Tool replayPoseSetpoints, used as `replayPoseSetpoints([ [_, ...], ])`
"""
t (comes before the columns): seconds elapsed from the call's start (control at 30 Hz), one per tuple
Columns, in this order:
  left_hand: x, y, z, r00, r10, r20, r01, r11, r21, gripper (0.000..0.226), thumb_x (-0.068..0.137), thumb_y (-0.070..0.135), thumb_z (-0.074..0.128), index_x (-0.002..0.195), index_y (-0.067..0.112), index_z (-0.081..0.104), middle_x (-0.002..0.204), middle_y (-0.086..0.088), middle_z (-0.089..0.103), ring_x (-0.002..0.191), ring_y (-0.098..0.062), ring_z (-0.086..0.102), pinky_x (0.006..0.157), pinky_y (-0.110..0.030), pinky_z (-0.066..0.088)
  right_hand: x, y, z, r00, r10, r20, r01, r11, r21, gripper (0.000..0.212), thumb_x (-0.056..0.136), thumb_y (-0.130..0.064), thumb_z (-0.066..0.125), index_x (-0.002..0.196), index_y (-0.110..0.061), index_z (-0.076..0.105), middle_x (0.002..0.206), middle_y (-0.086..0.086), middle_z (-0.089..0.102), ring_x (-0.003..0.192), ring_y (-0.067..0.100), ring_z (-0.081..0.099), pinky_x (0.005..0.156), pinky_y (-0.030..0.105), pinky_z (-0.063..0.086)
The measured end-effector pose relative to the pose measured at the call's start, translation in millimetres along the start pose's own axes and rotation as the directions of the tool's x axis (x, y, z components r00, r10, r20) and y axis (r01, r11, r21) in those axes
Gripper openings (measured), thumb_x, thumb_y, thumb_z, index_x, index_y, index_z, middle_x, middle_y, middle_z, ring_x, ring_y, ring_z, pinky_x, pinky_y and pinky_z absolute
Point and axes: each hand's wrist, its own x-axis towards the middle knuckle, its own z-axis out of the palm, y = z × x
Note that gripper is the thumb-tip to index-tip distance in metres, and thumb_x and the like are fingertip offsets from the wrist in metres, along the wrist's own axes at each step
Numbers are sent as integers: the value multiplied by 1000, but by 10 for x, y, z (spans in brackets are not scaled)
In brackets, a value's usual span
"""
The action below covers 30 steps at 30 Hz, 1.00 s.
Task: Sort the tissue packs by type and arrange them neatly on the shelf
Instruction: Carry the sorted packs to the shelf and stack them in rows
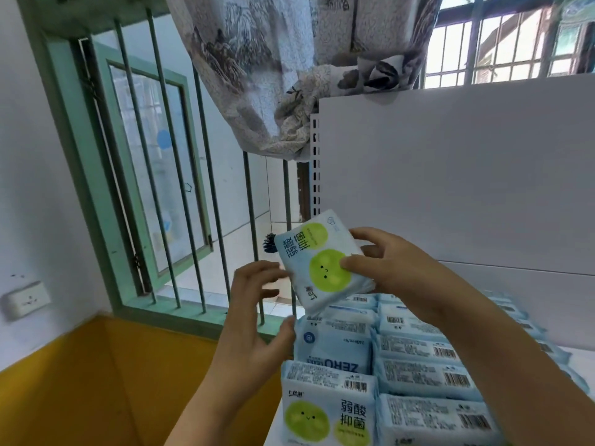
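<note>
A light-blue tissue pack with two green circles (317, 262) is held up in the air above the shelf's left end. My right hand (389, 262) grips its right side, thumb on the lower green circle. My left hand (257, 304) hovers at the pack's lower left with fingers spread, fingertips close to its edge. Below, rows of light-blue packs (415, 352) lie on the white shelf (582, 355). At the front left stands another green-circle pack (328, 413), with a "ZERO" pack (335, 346) behind it.
The shelf's white back panel (450, 175) rises behind the packs, with a slotted upright (315, 162) at its left edge. To the left are a barred green window (154, 175), a patterned curtain (273, 69), a wall socket (25, 299) and a yellow surface (96, 381).
</note>
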Motion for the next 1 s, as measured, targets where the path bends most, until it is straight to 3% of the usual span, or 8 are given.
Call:
replayPoseSetpoints([
  [0.1, 123, 35, 35, 913, -403, 55, 391, 830, -399, 60, 75, 53, 68, 128, 42, 45, 131, 8, 57, 114, -9, 64, 93, -29, 54, 2, 3, -20, 999, 13, 53, -17, 996, 85, 42, 90, -7, 65, 128, -21, 54, 109, 4, 71, 92, 22, 73, 78, 38, 61],
  [0.17, 198, 117, 104, 868, -462, 181, 488, 725, -487, 50, 82, 46, 74, 125, 31, 53, 123, -2, 67, 104, -17, 71, 88, -34, 58, 11, 23, 14, 996, 21, 92, -28, 997, 72, 49, 87, -6, 68, 130, -21, 51, 113, 5, 69, 95, 22, 72, 84, 42, 59],
  [0.27, 240, 224, 28, 882, -414, 224, 471, 790, -392, 46, 77, 31, 72, 120, 22, 60, 111, -1, 74, 99, -18, 72, 82, -31, 60, -27, 27, 26, 990, 12, 138, 7, 990, -139, 52, 83, -21, 75, 128, -30, 51, 112, -3, 69, 98, 15, 70, 87, 37, 56],
  [0.37, 320, 149, -288, 887, -360, 290, 400, 912, -88, 43, 77, 28, 77, 117, 28, 61, 107, 7, 72, 99, -12, 70, 83, -31, 59, -41, -8, -86, 986, 41, 161, 5, 961, -275, 51, 84, -45, 68, 130, -32, 51, 115, -7, 68, 99, 11, 68, 90, 33, 53],
  [0.53, 413, 36, -479, 824, -372, 427, 324, 928, 183, 35, 78, 22, 82, 106, 28, 62, 99, 12, 69, 94, -8, 68, 81, -34, 60, 12, 29, -231, 982, 80, 171, -22, 948, -319, 42, 85, -51, 62, 123, -32, 60, 113, -9, 69, 95, 8, 70, 93, 35, 55],
  [0.67, 342, -77, -335, 751, -382, 538, 262, 921, 287, 29, 77, 28, 84, 100, 34, 66, 102, 13, 66, 97, -9, 66, 81, -31, 59, 28, 91, -175, 975, 47, 215, 62, 879, -472, 35, 84, -55, 64, 116, -39, 63, 101, -17, 70, 84, 2, 69, 80, 25, 55],
  [0.8, 201, -202, -102, 769, -369, 522, 246, 925, 290, 39, 77, 30, 83, 112, 39, 66, 110, 20, 58, 106, 4, 57, 83, -19, 55, 81, 229, -17, 970, 5, 244, 164, 728, -665, 33, 84, -52, 67, 114, -38, 65, 101, -18, 63, 86, -4, 59, 66, 14, 41],
  [1.0, 127, -284, -113, 716, -460, 524, 479, 871, 111, 22, 82, 36, 75, 103, 33, 70, 111, 5, 70, 107, -7, 66, 84, -33, 59, 141, 404, 49, 942, 117, 314, 174, 632, -755, 26, 88, -36, 69, 114, -31, 65, 108, -11, 65, 90, 5, 59, 69, 19, 42],
])
